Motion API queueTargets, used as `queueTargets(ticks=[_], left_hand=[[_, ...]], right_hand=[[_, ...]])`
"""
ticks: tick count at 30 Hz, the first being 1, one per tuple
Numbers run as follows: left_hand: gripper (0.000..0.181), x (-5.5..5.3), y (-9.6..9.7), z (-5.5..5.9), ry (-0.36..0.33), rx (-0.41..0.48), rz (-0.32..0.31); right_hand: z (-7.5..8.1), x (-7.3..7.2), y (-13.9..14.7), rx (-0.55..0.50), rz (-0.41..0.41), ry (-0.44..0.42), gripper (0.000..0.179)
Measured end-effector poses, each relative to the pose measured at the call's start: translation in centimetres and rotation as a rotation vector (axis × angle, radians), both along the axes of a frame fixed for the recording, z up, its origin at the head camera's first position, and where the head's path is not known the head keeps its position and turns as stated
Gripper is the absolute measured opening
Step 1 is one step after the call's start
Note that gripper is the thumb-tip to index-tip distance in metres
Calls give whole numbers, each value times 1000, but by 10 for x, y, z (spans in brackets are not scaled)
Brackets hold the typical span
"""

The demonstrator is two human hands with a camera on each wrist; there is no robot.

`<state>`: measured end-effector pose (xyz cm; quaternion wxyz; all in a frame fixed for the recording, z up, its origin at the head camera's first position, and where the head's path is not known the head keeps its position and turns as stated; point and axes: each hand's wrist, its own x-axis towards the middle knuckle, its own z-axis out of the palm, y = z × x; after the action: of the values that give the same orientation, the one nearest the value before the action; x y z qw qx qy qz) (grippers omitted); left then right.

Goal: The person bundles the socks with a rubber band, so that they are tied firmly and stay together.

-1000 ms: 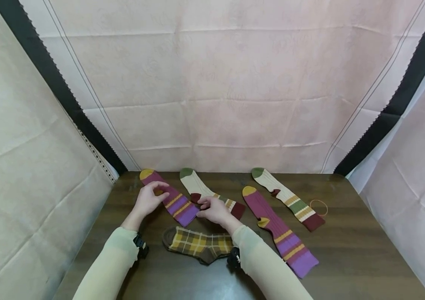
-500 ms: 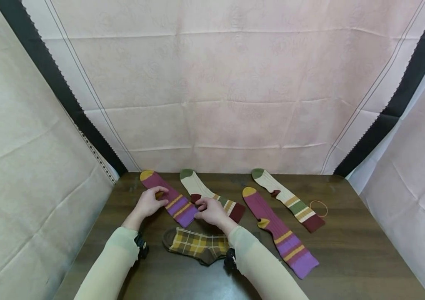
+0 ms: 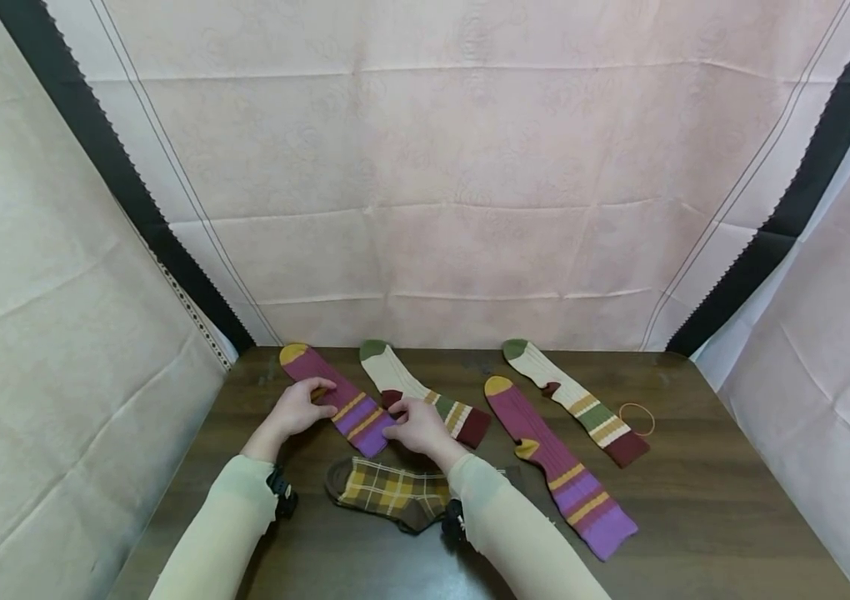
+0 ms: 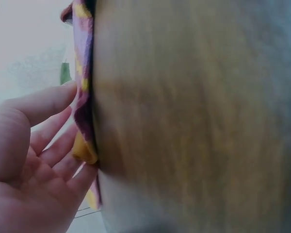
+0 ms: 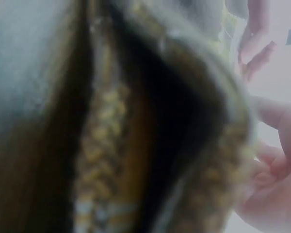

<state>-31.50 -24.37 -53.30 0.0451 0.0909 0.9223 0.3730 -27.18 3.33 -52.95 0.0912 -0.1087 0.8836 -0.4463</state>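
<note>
A purple striped sock [image 3: 360,414] with a yellow toe lies flat on the table at the left. My left hand [image 3: 296,410] touches its side near the yellow heel; in the left wrist view the thumb and loosely extended fingers [image 4: 58,153] rest against its edge. At the sock's lilac cuff, my right hand [image 3: 422,431] pinches the edge between thumb and fingers; the cuff corner is partly hidden. Just behind that hand lies a cream sock [image 3: 404,372] with green toe and maroon cuff. A yellow plaid sock [image 3: 395,493] lies below, partly under the right wrist.
To the right lie a second purple striped sock [image 3: 556,458] and a second cream sock [image 3: 567,392]. A thin tan elastic band [image 3: 637,405] sits beside the cream one's cuff. White fabric walls [image 3: 470,208] rise behind and beside the brown table [image 3: 717,500].
My right hand has shifted slightly left, and the purple sock's cuff edge has moved a little left with it. The left hand stays nearly in place at the heel.
</note>
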Motion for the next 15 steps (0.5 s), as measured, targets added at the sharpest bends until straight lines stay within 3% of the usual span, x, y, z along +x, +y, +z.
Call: queueTargets(ticks=[15], left_hand=[[27,16,-10,16,49,-66,-98]], right_hand=[[6,3,-3,90,4,17,33]])
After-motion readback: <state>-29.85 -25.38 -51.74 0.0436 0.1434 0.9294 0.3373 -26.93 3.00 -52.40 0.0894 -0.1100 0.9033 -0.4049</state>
